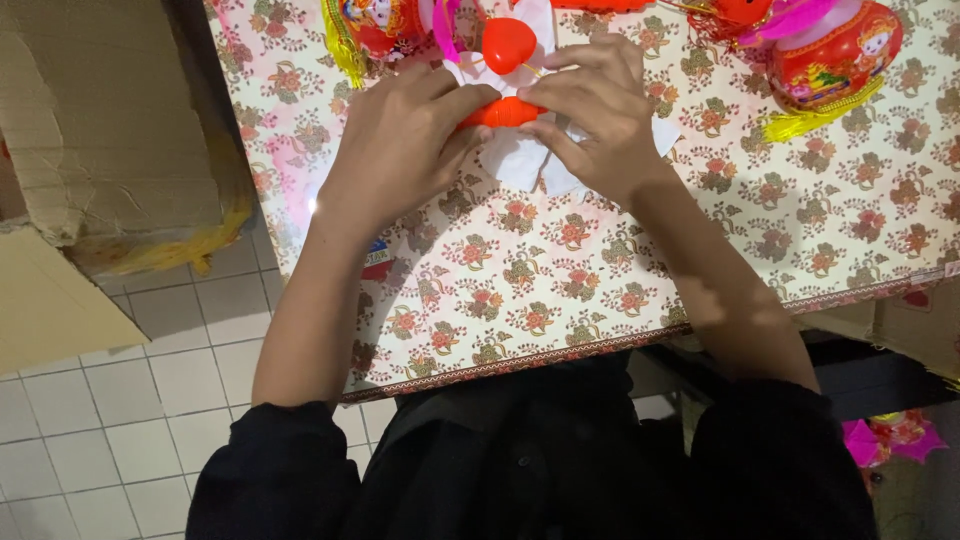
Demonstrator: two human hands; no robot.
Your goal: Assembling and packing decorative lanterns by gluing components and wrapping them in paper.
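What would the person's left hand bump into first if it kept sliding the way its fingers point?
The left hand points up and toward the middle, so it would probably first meet the red heart-shaped piece above the orange part that both hands pinch. Depth is hard to judge.

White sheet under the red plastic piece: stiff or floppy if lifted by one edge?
Probably floppy: the white sheet looks thin and crumpled beneath the red plastic piece. Likely light, apt to tear. The left hand and right hand pin it, so it may slide once released.
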